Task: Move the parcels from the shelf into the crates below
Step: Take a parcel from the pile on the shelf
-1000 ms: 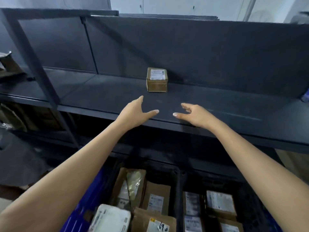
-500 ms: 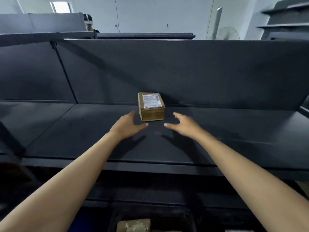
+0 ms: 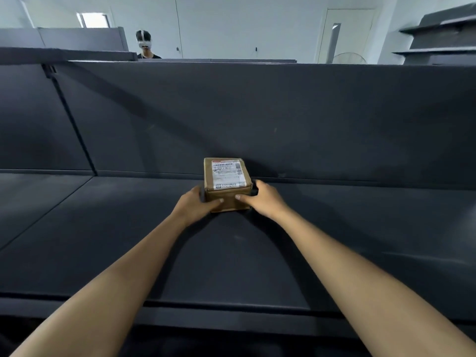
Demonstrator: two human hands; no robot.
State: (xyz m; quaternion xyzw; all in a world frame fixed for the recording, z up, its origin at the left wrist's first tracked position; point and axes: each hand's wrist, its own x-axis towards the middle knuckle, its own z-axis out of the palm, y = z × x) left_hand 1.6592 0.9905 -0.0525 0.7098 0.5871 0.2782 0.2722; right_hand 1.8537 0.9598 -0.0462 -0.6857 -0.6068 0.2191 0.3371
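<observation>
Both hands have closed in since half a second ago: then they hovered open short of the parcel, now they clamp it from either side. Head view has also tipped up; the crates seen earlier below the shelf are out of frame.

Left hand is on the parcel's left face, thumb laid across the front face near the bottom edge. Right hand mirrors it on the right face, thumb on the front, fingers wrapped behind the far right corner. Both grip the parcel; neither hand is empty.

Parcel is a small brown cardboard box, white shipping label on top, print too small to read. It sits on the dark shelf deck, close to the shelf's back panel, roughly mid-span. Cannot tell if its base is still touching the deck or just lifted; front bottom edge looks level with the surface.

Left of the parcel, a slanted divider post splits the shelf into bays; the parcel is in the bay right of it.

Behind the back panel, a person wearing a headset stands against a white wall. More dark shelving is up at far right of the parcel.
</observation>
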